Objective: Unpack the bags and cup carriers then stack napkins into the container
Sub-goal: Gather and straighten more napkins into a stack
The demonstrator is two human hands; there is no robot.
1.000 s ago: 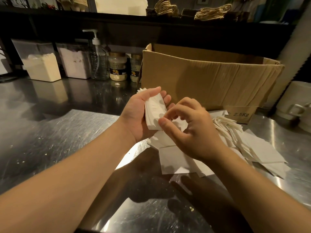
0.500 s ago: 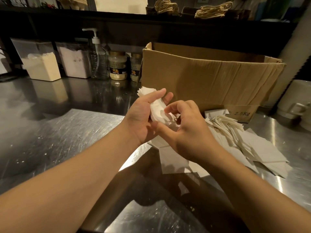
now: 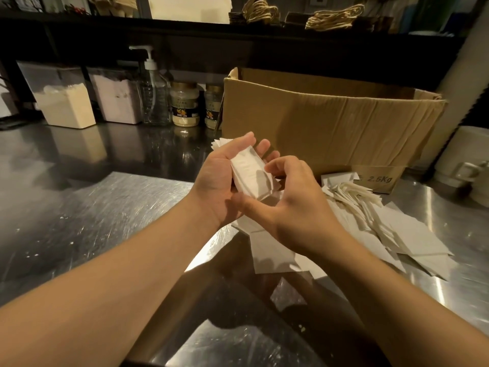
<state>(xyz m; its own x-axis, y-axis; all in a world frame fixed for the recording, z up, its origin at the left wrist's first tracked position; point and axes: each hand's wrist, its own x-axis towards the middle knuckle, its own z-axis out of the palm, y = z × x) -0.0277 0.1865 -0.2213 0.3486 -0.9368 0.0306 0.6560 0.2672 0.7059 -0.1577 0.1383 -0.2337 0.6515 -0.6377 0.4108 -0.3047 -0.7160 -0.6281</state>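
Head view: one wide frame, looking down over both forearms onto a steel counter (image 3: 87, 207).
Napkin stack (image 3: 251, 176): white, folded, thick bundle; held above counter, just in front of cardboard box (image 3: 330, 123), tilted with far end raised toward box.
Left hand (image 3: 222, 178): clasped around stack, thumb along upper left edge, fingertips showing past far end.
Right hand (image 3: 296, 205): curled fingers pinching right side of stack, thumb under near end; touching left hand at base.
Step in hand: judged as squaring up a bundle of napkins before loading; unpacking apparently well along, given flat goods already out on counter.
Next move calls for: edges aligned, firm two-sided grip kept so loose sheets stay together, then carry left of box to a container; which container is meant cannot be told.
Risk: soft sheets likely to fan or slip if grip eases.
Flat paper bags (image 3: 397, 229): pale, spread in loose overlapping pile on counter, in front of box and to its right, under and beside right hand.
Clear containers (image 3: 66, 102): two, left of box, against back wall, each part filled with pale contents.
Pump bottle (image 3: 154, 94): left of box, between containers and jars.
Jars (image 3: 185, 104): two, just beside box's left side.
Mug (image 3: 468, 165): pale, right of box, partly cut off.
Shelf (image 3: 238, 30): above box, holding coiled twine handles.
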